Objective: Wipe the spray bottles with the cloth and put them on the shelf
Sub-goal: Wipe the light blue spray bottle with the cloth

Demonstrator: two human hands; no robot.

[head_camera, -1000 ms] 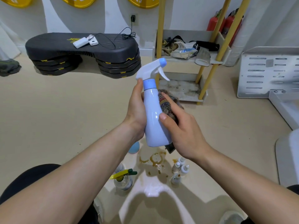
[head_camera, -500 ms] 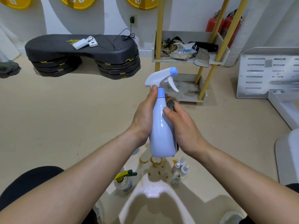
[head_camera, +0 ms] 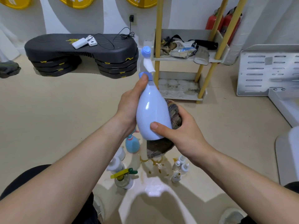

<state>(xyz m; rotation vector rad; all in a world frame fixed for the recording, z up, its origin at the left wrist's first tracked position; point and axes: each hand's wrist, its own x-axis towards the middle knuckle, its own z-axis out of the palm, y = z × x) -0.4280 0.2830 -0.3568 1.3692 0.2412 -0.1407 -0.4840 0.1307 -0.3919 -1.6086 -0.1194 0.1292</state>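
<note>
Light-blue spray bottle [head_camera: 152, 110]: held upright in the air, in front of the shelf [head_camera: 182, 96]. Left hand [head_camera: 129, 107] curls round its neck. Right hand [head_camera: 186, 133] clasps a dark cloth [head_camera: 174, 113] against its lower body, thumb on the front.

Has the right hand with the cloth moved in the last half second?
Yes. The right hand slid down, away from the shelf, toward the base of the spray bottle.

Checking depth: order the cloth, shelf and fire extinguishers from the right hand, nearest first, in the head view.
1. cloth, gripped in the right hand.
2. shelf, ahead on the floor.
3. fire extinguishers, behind the shelf, at the wall.
</note>
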